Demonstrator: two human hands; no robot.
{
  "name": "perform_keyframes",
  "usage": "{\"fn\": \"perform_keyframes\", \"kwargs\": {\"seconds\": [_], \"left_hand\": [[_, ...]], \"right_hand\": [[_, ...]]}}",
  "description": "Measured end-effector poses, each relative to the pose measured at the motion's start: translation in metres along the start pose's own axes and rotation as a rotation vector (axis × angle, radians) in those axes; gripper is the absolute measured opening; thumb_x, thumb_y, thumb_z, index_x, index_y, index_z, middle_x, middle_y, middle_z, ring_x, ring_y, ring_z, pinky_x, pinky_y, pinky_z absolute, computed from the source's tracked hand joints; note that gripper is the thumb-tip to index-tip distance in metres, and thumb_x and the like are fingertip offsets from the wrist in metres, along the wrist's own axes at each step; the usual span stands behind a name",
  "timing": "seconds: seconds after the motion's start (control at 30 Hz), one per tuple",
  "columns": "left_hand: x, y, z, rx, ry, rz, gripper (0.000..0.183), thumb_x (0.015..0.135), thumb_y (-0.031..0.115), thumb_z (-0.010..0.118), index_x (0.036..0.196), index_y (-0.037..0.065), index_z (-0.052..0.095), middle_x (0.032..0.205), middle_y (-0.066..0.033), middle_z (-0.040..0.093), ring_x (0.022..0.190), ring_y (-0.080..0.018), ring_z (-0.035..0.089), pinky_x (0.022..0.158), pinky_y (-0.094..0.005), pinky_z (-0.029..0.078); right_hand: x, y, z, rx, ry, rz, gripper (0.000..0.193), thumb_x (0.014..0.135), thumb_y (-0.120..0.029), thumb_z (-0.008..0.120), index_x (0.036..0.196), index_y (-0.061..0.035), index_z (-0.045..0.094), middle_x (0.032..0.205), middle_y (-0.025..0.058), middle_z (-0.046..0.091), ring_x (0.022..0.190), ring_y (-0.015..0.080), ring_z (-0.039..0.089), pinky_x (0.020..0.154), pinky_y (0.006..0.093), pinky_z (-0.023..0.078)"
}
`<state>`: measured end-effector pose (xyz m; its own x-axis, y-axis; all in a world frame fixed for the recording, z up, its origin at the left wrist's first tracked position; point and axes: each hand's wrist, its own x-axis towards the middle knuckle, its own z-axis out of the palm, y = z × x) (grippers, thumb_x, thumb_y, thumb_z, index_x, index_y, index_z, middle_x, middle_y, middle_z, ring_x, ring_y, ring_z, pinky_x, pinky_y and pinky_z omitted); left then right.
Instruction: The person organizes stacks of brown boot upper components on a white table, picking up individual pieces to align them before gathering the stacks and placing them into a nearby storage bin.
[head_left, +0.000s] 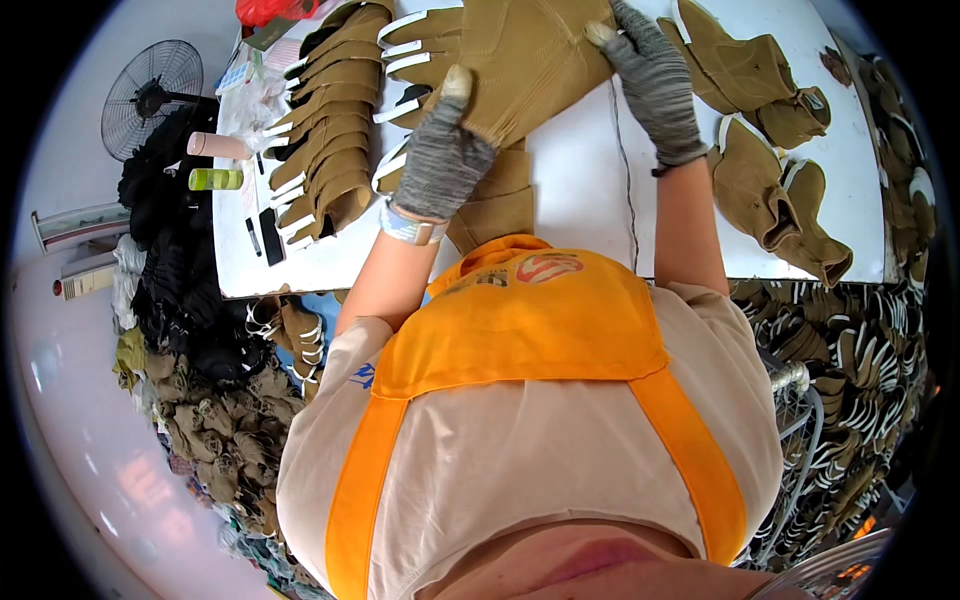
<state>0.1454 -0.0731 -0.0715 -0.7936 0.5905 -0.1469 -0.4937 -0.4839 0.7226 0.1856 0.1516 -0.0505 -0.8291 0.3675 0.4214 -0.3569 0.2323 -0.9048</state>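
Between my two hands is a brown boot upper, laid out flat and tilted over the white table. My left hand, in a grey glove with bare fingertips, grips its near left edge with the thumb on top. On the far right edge, my right hand pinches it, gloved the same way; the fingers beneath are partly hidden. Under and left of the held piece lie more brown uppers with white edges. Further left, a row of overlapping boot uppers runs along the table.
At right on the table lie several boot uppers. A pink cylinder, a green-yellow bottle, a black phone and a marker sit at left. A fan stands beyond; piles of uppers flank me.
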Motion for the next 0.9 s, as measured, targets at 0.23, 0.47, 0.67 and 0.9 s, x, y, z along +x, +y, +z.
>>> {"fn": "perform_keyframes", "kwargs": {"seconds": [0.23,0.47,0.67,0.9], "left_hand": [[0.008,-0.017,0.016,-0.102,-0.066,0.192,0.074,0.093,0.054,0.056,0.139,-0.001,0.038,0.135,-0.0147,0.049,0.126,-0.0243,0.050,0.106,-0.0345,0.046],[0.007,-0.021,0.010,-0.125,-0.102,0.246,0.076,0.092,0.061,0.053,0.141,0.005,0.039,0.140,-0.0149,0.045,0.124,-0.0295,0.048,0.104,-0.0416,0.044],[0.004,-0.022,0.014,-0.326,-0.104,0.173,0.067,0.098,0.057,0.043,0.130,-0.002,0.048,0.121,-0.0148,0.057,0.111,-0.0222,0.057,0.096,-0.0310,0.049],[0.003,-0.032,-0.009,0.533,0.032,0.367,0.035,0.101,0.028,0.056,0.121,-0.001,0.057,0.104,-0.0095,0.063,0.092,-0.0185,0.061,0.084,-0.0272,0.051]], "right_hand": [[-0.035,0.001,0.038,-0.224,-0.098,-0.244,0.047,0.076,-0.038,0.081,0.110,-0.0074,0.068,0.091,0.0058,0.066,0.082,0.0181,0.062,0.077,0.0312,0.052],[-0.057,0.001,0.058,-0.234,-0.089,-0.106,0.040,0.073,-0.035,0.080,0.101,-0.0076,0.071,0.090,0.0087,0.068,0.084,0.0258,0.064,0.082,0.0368,0.051],[-0.057,0.002,0.060,-0.301,-0.076,-0.374,0.023,0.081,-0.024,0.073,0.098,-0.0099,0.073,0.086,0.0067,0.068,0.083,0.0255,0.064,0.080,0.0354,0.050],[-0.058,-0.007,0.060,-0.331,-0.045,-0.377,0.018,0.083,-0.016,0.071,0.099,-0.0090,0.073,0.089,0.0060,0.070,0.083,0.0233,0.064,0.080,0.0339,0.049]]}}
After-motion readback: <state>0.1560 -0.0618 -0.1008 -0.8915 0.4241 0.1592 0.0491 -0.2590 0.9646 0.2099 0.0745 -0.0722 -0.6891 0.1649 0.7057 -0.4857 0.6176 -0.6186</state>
